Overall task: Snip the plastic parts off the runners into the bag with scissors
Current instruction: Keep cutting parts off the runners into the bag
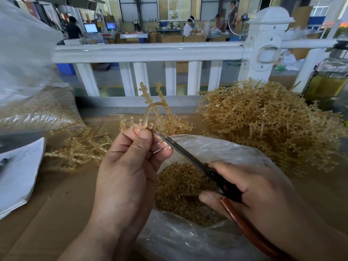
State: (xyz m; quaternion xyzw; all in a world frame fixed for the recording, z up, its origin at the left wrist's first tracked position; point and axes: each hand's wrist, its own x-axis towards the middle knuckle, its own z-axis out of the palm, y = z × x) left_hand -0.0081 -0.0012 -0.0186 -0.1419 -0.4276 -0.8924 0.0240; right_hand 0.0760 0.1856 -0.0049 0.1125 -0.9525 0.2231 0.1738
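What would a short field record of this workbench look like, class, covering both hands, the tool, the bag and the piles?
left hand: pinches a runner above the bag
right hand: grips the scissors, blade tips at the runner by the left hand
bag: clear plastic, open, holding cut parts
large pile: runners, right of the bag
small pile: runners, left of the left hand
also: paper sheets far left; glass bottle far right
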